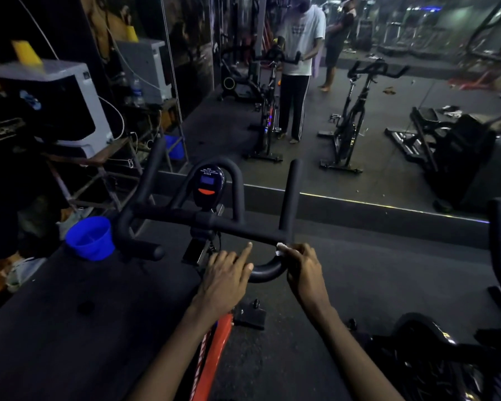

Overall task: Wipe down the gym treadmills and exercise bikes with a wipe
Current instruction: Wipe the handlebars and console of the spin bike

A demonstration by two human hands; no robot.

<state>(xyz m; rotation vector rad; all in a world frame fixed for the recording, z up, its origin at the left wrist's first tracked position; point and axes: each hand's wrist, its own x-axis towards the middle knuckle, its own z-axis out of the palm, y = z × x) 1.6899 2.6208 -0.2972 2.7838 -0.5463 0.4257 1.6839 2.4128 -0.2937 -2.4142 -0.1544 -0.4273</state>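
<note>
Mostly unreadable writing. The bike's console (pixel 208 183), at 12 o'clock from the hands, carried a small white logo above a blue screen and a red button; the characters were too small to make out. White lettering ran along the red frame tube (pixel 214 348) at 6 o'clock, cut off and blurred. Gold lettering on a dark cloth (pixel 3 131) at 9 o'clock was also blurred.

Left hand (pixel 227 277): reached in from 6 o'clock, fingers curled over the end of the handlebar (pixel 185 217) where its right drop curves back, index finger straight and pointing toward 12 o'clock.

Right hand (pixel 305 270): just at 3 o'clock of the left, wrapped round the same curve of the bar, fingertips pinching a crumpled white wipe (pixel 282 249) against the bar's top. The wipe showed only as a small tuft at the fingertips.

Blue tub (pixel 88 237) sat at 9 o'clock of the handlebar, near its left grip. Mirror (pixel 388 169) stood at 12 o'clock.
</note>
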